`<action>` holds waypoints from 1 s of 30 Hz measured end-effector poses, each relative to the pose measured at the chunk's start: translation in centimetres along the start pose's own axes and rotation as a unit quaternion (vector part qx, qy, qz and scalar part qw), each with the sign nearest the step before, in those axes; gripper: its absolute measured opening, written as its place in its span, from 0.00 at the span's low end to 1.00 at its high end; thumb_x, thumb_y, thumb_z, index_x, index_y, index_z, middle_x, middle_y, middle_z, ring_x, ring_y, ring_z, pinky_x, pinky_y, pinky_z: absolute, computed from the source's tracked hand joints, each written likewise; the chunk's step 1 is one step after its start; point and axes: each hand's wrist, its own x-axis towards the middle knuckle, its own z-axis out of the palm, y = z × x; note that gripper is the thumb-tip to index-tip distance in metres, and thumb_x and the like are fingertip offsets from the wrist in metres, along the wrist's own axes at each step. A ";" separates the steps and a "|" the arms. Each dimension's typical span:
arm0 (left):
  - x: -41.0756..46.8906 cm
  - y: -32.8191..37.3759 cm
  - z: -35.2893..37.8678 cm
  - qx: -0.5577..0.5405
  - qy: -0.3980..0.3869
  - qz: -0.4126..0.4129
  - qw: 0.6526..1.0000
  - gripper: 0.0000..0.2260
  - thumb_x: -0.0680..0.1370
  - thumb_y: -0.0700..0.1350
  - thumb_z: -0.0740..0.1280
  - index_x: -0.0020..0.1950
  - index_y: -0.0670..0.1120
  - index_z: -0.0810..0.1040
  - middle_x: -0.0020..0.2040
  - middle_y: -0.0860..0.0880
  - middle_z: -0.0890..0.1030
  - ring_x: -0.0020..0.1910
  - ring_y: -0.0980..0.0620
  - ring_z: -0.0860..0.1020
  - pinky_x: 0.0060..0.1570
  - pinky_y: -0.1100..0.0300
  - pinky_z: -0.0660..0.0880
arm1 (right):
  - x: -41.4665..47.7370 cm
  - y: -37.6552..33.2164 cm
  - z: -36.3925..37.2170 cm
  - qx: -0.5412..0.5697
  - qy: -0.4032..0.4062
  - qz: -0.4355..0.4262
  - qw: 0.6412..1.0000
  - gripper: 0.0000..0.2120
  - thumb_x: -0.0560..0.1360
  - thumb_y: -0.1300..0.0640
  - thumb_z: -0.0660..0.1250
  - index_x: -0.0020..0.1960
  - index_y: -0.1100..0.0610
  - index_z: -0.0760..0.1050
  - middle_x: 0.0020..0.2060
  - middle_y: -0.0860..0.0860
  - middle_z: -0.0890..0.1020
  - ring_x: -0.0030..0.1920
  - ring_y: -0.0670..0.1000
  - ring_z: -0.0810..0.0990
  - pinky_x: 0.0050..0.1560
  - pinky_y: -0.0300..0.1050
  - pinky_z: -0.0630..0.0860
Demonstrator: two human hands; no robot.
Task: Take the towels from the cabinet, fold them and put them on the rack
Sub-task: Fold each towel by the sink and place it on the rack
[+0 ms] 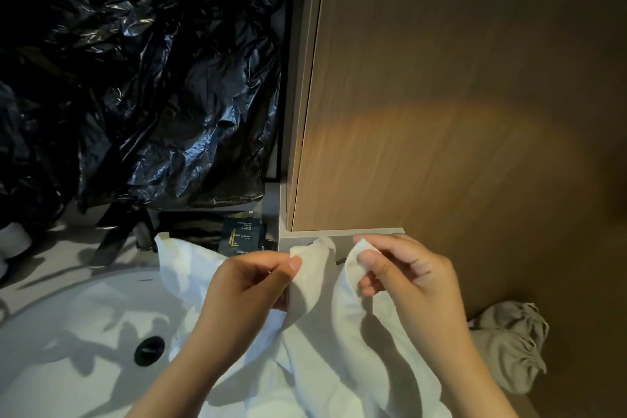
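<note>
A white towel (315, 353) hangs loose over the right part of a white sink, in the lower middle of the view. My left hand (247, 288) pinches one top corner of it between thumb and fingers. My right hand (407, 278) pinches the other top corner, a short way to the right. Both corners are lifted side by side, and the cloth sags in folds between and below them. Another pale bundle of cloth (509, 343) lies low at the right. No rack is in view.
The white sink (84, 332) with a dark drain (149, 349) fills the lower left. Crumpled black plastic sheeting (135, 71) covers the upper left. Small dark sachets (241, 236) stand behind the towel. A wooden panel (458, 95) fills the right side.
</note>
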 end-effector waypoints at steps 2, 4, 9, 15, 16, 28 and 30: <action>0.3 0.8 -0.4 -0.003 0.027 0.043 0.999 0.12 0.77 0.42 0.69 0.33 0.45 0.83 0.29 0.44 0.76 0.31 0.50 0.75 0.38 0.50 0.76 | 0.3 -1.1 -0.1 -0.008 0.000 -0.024 1.000 0.06 0.73 0.60 0.74 0.43 0.49 0.83 0.34 0.51 0.83 0.31 0.49 0.81 0.34 0.39 0.79; 0.6 1.5 -0.6 -0.006 0.035 0.069 0.997 0.08 0.76 0.41 0.69 0.38 0.42 0.84 0.31 0.42 0.79 0.31 0.46 0.76 0.38 0.50 0.77 | 0.6 -1.7 0.3 -0.052 -0.020 -0.050 0.997 0.07 0.72 0.59 0.75 0.42 0.48 0.82 0.33 0.49 0.83 0.32 0.48 0.82 0.34 0.40 0.79; -0.3 2.3 -0.4 -0.004 -0.034 0.078 0.996 0.12 0.76 0.39 0.68 0.40 0.55 0.86 0.33 0.51 0.83 0.31 0.58 0.77 0.35 0.65 0.76 | 0.5 -1.6 1.7 -0.092 -0.060 -0.054 0.992 0.08 0.74 0.61 0.73 0.44 0.48 0.83 0.36 0.44 0.84 0.38 0.50 0.83 0.41 0.47 0.81; -0.9 1.8 -0.7 0.014 -0.068 0.064 0.996 0.11 0.79 0.41 0.67 0.41 0.50 0.86 0.33 0.46 0.80 0.32 0.58 0.75 0.37 0.66 0.73 | 0.3 -1.3 1.8 -0.093 -0.058 -0.046 0.993 0.08 0.74 0.60 0.73 0.44 0.46 0.83 0.39 0.43 0.84 0.41 0.50 0.82 0.41 0.47 0.81; -1.0 1.8 -0.6 0.020 -0.071 0.065 0.995 0.11 0.79 0.44 0.66 0.40 0.47 0.85 0.33 0.44 0.79 0.32 0.57 0.74 0.37 0.64 0.72 | 0.2 -1.2 1.8 -0.093 -0.060 -0.043 0.993 0.08 0.74 0.60 0.73 0.45 0.46 0.83 0.39 0.43 0.84 0.41 0.49 0.82 0.42 0.46 0.81; -1.1 1.9 -0.4 0.039 -0.047 0.091 0.994 0.10 0.76 0.39 0.69 0.39 0.52 0.84 0.36 0.52 0.81 0.33 0.59 0.77 0.35 0.70 0.72 | 0.4 -0.4 1.6 -0.079 -0.076 -0.023 0.994 0.07 0.72 0.58 0.75 0.45 0.46 0.83 0.40 0.44 0.84 0.40 0.47 0.81 0.41 0.38 0.78; -1.0 1.9 -0.6 0.054 -0.052 0.107 0.991 0.09 0.77 0.40 0.69 0.39 0.52 0.83 0.37 0.52 0.79 0.33 0.58 0.77 0.35 0.68 0.72 | 0.8 -0.2 1.4 -0.115 -0.098 -0.035 0.988 0.06 0.73 0.55 0.74 0.46 0.44 0.83 0.48 0.39 0.83 0.49 0.45 0.81 0.44 0.34 0.76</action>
